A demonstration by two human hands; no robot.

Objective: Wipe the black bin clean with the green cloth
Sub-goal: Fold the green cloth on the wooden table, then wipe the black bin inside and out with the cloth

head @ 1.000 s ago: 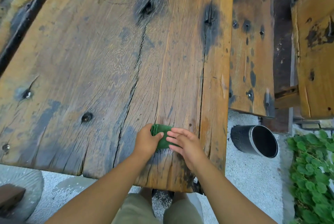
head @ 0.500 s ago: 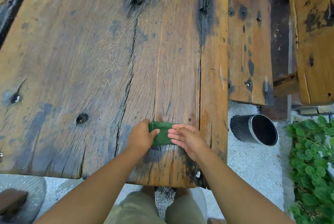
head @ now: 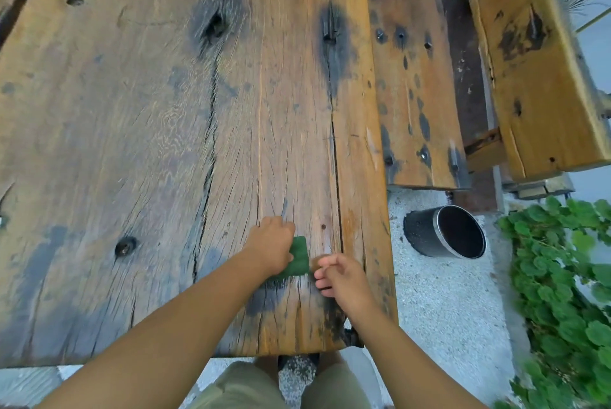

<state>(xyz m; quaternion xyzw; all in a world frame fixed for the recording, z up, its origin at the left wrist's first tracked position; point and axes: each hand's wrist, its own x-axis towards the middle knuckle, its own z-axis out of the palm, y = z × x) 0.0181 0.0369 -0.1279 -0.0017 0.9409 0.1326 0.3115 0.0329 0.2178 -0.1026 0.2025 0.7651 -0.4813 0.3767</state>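
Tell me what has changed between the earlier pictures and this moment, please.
The right hand has let go of the folded green cloth and drawn back a little toward the wooden table's right edge, fingers loosely curled. The left hand now holds the cloth alone and has turned it more lengthwise. The black cylindrical bin stays lying on its side on the ground.
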